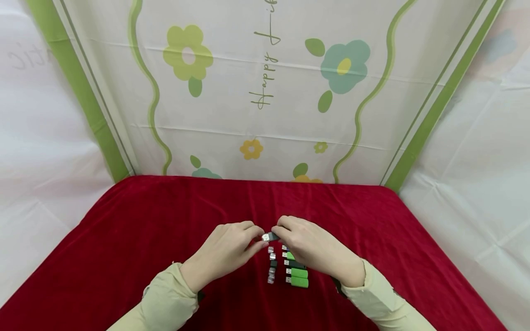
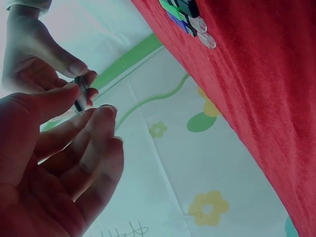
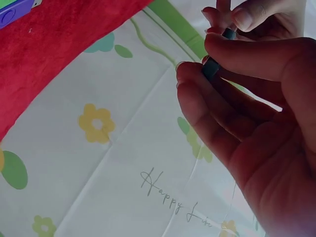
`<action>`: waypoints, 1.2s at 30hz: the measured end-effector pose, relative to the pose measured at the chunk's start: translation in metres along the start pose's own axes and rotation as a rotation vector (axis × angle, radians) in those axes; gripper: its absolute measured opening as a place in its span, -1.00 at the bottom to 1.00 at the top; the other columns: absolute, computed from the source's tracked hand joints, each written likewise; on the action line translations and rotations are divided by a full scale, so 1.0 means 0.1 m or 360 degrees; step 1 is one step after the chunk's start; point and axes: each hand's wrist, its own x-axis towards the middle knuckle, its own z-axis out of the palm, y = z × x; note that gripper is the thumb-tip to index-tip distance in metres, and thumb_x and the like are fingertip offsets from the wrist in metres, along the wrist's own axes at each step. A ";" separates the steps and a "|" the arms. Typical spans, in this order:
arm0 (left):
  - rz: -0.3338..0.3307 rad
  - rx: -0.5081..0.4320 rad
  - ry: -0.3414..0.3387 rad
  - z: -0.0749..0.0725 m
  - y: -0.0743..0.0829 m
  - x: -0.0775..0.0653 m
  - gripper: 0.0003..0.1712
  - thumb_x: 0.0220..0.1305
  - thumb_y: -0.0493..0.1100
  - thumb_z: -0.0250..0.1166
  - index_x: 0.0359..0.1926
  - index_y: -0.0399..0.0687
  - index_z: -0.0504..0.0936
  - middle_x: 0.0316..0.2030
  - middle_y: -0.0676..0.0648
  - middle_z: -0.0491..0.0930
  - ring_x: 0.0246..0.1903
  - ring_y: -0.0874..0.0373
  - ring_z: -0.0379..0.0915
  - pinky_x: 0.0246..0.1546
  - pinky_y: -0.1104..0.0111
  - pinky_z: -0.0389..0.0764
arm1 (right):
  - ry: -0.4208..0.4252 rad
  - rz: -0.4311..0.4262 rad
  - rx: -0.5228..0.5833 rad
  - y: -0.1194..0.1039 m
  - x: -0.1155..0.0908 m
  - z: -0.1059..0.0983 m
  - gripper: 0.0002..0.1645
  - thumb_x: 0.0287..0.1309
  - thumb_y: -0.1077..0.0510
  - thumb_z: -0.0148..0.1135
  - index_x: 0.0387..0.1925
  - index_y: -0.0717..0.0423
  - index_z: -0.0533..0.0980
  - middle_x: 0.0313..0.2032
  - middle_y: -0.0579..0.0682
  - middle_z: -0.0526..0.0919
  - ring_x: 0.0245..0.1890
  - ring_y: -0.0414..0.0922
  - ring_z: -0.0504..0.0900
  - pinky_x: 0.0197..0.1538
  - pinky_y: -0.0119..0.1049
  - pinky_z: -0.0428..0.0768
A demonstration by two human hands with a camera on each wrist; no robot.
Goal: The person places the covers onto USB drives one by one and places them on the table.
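A small dark USB stick (image 1: 272,236) is held up between both hands over the red cloth, its light, shiny end toward the left. My left hand (image 1: 233,242) pinches that shiny end with thumb and fingertips. From the other side my right hand (image 1: 308,241) grips the dark body, which shows between thumb and fingers as a dark piece (image 3: 210,69) in the right wrist view. The fingertips of both hands nearly meet around the stick. Just below lies a column of small caps (image 1: 271,271), mostly clear, beside a column of USB sticks (image 1: 299,282), partly covered by my right hand.
Red velvet cloth (image 1: 186,207) covers the table. Behind it hangs a white curtain (image 1: 232,110) printed with flowers, and white side panels (image 1: 476,151) with green edging stand left and right. A blue-purple stick (image 3: 12,16) shows at the right wrist view's corner.
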 end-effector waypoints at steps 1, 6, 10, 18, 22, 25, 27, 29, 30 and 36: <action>-0.0012 0.0011 -0.0016 0.01 -0.01 -0.01 -0.81 0.10 -0.02 0.26 -0.33 -0.01 0.62 -0.49 0.16 0.47 -0.66 0.39 0.23 -0.69 0.61 0.29 | -0.0010 0.0014 -0.0002 0.01 -0.01 0.02 -0.82 -0.09 0.40 0.22 -0.37 0.17 0.49 -0.40 -0.04 0.43 -0.49 -0.23 0.36 -0.40 -0.53 0.39; -0.0071 0.0062 -0.0101 0.04 -0.06 -0.02 -0.77 0.11 0.04 0.24 -0.32 0.01 0.62 -0.50 0.15 0.48 -0.69 0.40 0.20 -0.73 0.60 0.26 | -0.0045 0.0147 -0.0088 0.13 -0.04 0.14 -0.87 -0.07 0.28 0.31 -0.41 0.11 0.52 -0.47 -0.12 0.39 -0.56 -0.29 0.34 -0.50 -0.55 0.39; -0.0103 0.0053 -0.0156 0.03 -0.06 -0.01 -0.77 0.12 0.05 0.23 -0.32 0.02 0.62 -0.49 0.13 0.51 -0.68 0.39 0.24 -0.72 0.59 0.28 | -0.0115 0.0230 -0.0144 0.28 -0.08 0.21 -0.91 -0.06 0.27 0.29 -0.47 0.07 0.53 -0.52 -0.14 0.37 -0.60 -0.30 0.32 -0.57 -0.52 0.38; -0.0162 0.0042 -0.0236 0.02 -0.04 -0.04 -0.78 0.13 0.04 0.22 -0.34 0.02 0.63 -0.49 0.13 0.51 -0.63 0.35 0.32 -0.70 0.55 0.33 | -0.0348 0.0328 -0.0235 0.61 -0.13 0.46 -0.84 -0.18 0.28 0.27 -0.62 -0.03 0.48 -0.62 -0.17 0.31 -0.66 -0.25 0.36 -0.69 -0.44 0.31; -0.0163 0.0025 -0.0248 0.03 -0.03 -0.03 -0.81 0.13 0.03 0.22 -0.40 0.04 0.61 -0.54 0.14 0.47 -0.67 0.37 0.25 -0.74 0.56 0.27 | -0.0414 0.0334 -0.0168 0.65 -0.16 0.54 -0.83 -0.19 0.24 0.32 -0.62 -0.07 0.49 -0.62 -0.20 0.32 -0.65 -0.26 0.37 -0.67 -0.42 0.34; -0.0168 0.0032 -0.0256 0.04 -0.03 -0.03 -0.83 0.13 0.03 0.22 -0.44 0.07 0.59 -0.58 0.18 0.42 -0.70 0.39 0.19 -0.77 0.56 0.23 | -0.0450 0.0322 -0.0122 0.64 -0.15 0.59 -0.82 -0.19 0.23 0.33 -0.64 -0.09 0.50 -0.61 -0.21 0.33 -0.64 -0.27 0.38 -0.65 -0.40 0.36; -0.0173 0.0039 -0.0264 0.05 -0.03 -0.03 -0.83 0.13 0.03 0.22 -0.46 0.09 0.58 -0.60 0.20 0.39 -0.71 0.39 0.17 -0.78 0.55 0.22 | -0.0479 0.0309 -0.0093 0.63 -0.14 0.62 -0.82 -0.19 0.23 0.33 -0.65 -0.09 0.49 -0.61 -0.21 0.33 -0.64 -0.27 0.38 -0.64 -0.40 0.37; -0.0176 0.0045 -0.0271 0.05 -0.03 -0.03 -0.83 0.13 0.03 0.22 -0.48 0.10 0.58 -0.61 0.21 0.37 -0.72 0.39 0.17 -0.78 0.55 0.21 | -0.0510 0.0299 -0.0077 0.62 -0.13 0.65 -0.82 -0.18 0.22 0.33 -0.65 -0.09 0.49 -0.61 -0.21 0.34 -0.63 -0.27 0.37 -0.63 -0.40 0.37; -0.0177 0.0045 -0.0272 0.05 -0.02 -0.03 -0.83 0.12 0.03 0.22 -0.48 0.10 0.57 -0.62 0.21 0.37 -0.72 0.38 0.16 -0.78 0.55 0.21 | -0.0522 0.0297 -0.0068 0.61 -0.13 0.67 -0.82 -0.18 0.22 0.33 -0.65 -0.09 0.49 -0.61 -0.21 0.35 -0.64 -0.27 0.37 -0.62 -0.40 0.37; -0.0182 0.0038 -0.0289 0.04 -0.02 -0.03 -0.83 0.11 0.03 0.24 -0.51 0.10 0.56 -0.65 0.21 0.33 -0.73 0.39 0.15 -0.79 0.55 0.21 | -0.0610 0.0297 -0.0070 0.60 -0.13 0.74 -0.75 -0.17 0.23 0.30 -0.70 -0.11 0.42 -0.63 -0.20 0.34 -0.67 -0.26 0.32 -0.64 -0.38 0.36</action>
